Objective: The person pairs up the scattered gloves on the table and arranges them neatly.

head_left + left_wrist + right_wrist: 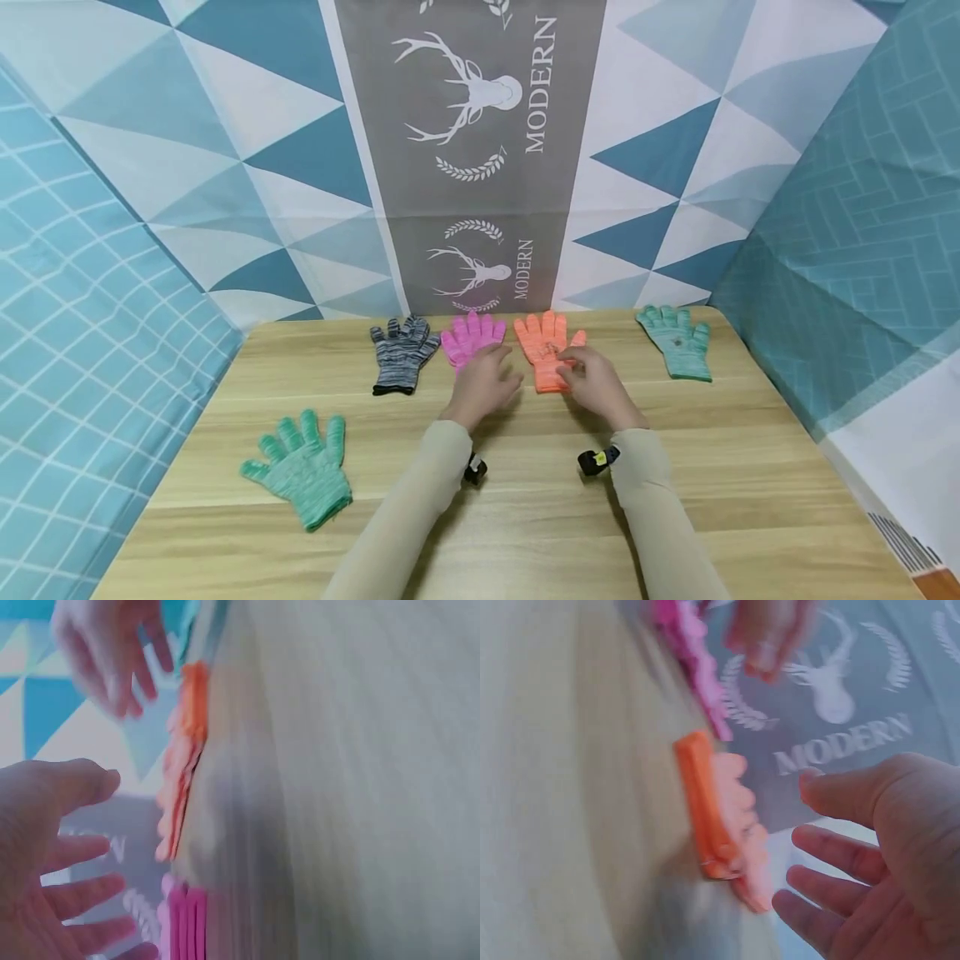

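My left hand [483, 387] is over the lower part of a pink knit glove [472, 335], hiding its cuff in the head view. Over the right side of an orange glove [542, 342] hovers my right hand [597, 387], thumb and fingers spread apart in the right wrist view. Both hands hold nothing. In the left wrist view, the fingers of the left hand [56, 870] are loosely extended. The orange glove [705, 802] lies flat, fingers toward the back wall, with a small mark on its palm.
A grey-and-black glove [401, 354] lies left of the pink one. One green glove [678, 342] is at the back right, another [306, 471] at the front left. The wooden table [525, 533] meets a patterned cloth wall [480, 192] at its back edge.
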A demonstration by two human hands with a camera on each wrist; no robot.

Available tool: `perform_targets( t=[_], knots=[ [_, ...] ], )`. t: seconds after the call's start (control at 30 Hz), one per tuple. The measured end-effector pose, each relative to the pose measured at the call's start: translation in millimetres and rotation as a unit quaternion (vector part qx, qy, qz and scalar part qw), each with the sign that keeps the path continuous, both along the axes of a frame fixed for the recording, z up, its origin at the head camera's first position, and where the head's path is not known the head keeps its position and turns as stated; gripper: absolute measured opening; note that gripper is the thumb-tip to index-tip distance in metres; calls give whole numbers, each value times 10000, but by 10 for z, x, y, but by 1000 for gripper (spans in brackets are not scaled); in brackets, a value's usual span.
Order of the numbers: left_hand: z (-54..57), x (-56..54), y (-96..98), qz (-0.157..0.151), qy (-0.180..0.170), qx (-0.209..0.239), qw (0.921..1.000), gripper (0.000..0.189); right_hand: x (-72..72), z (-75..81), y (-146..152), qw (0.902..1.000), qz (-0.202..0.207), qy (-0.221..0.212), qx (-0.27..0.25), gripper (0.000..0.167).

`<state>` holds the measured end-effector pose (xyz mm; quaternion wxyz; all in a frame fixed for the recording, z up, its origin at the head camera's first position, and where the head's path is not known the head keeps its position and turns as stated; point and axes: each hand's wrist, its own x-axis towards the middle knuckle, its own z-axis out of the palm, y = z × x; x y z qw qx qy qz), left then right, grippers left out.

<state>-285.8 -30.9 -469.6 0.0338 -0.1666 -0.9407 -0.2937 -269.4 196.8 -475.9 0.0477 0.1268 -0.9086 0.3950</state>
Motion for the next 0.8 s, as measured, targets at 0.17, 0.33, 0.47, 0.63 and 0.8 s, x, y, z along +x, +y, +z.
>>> perform_targets(
  t=[0.17,0.33,0.47,0.63,0.8],
  knots=[
    [44,169,-224,455,283,201,9984,60,226,130,97,9981,-490,-143,-346,38],
    [65,333,-429,525,564,145,9969,66,355,209,240,9964,-826,39,-160,45],
    [98,448,-618,616,598,-81,9963,72,378,275,375,9962,-856,120,90,51],
    [159,574,-825,792,500,-308,9951,80,358,352,584,9950,-841,233,485,55],
    [146,708,-956,844,494,-348,9946,81,314,345,780,9933,-838,344,723,57]
  ],
)
